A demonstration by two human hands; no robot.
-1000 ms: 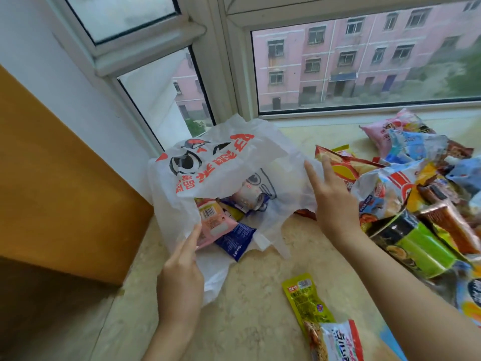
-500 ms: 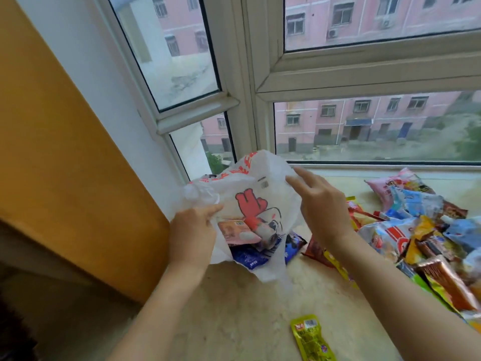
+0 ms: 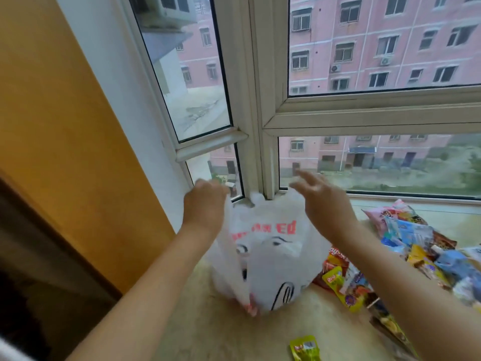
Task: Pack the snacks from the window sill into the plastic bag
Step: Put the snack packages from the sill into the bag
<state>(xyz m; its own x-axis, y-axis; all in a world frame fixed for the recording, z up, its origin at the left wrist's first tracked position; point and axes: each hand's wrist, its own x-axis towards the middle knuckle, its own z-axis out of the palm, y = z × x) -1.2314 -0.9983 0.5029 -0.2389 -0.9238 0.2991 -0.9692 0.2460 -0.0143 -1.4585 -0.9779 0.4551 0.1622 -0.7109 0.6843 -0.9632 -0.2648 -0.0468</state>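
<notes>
- White plastic bag [image 3: 270, 259], printed with red lettering and a black cartoon drawing, standing bulged on the beige stone window sill [image 3: 213, 332], in the far left corner by the window frame [image 3: 256, 100].
- Gripping the bag's upper left edge with the left hand [image 3: 204, 207], fingers curled round the thin film and pulling it upward.
- Hovering over the bag's upper right edge with the right hand [image 3: 322, 201], fingers spread and blurred; contact with the plastic impossible to tell.
- Lying heaped to the right of the bag, a pile of snacks [image 3: 406, 256] in pink, blue, red and yellow wrappers, the nearest ones touching the bag's lower right side.
- Lying apart at the near edge of the sill, a yellow-green packet [image 3: 304, 349].
- Showing beyond the glass, a pink building [image 3: 377, 48].
- Flanking the scene on the left, an orange-brown wooden panel [image 3: 59, 131].
</notes>
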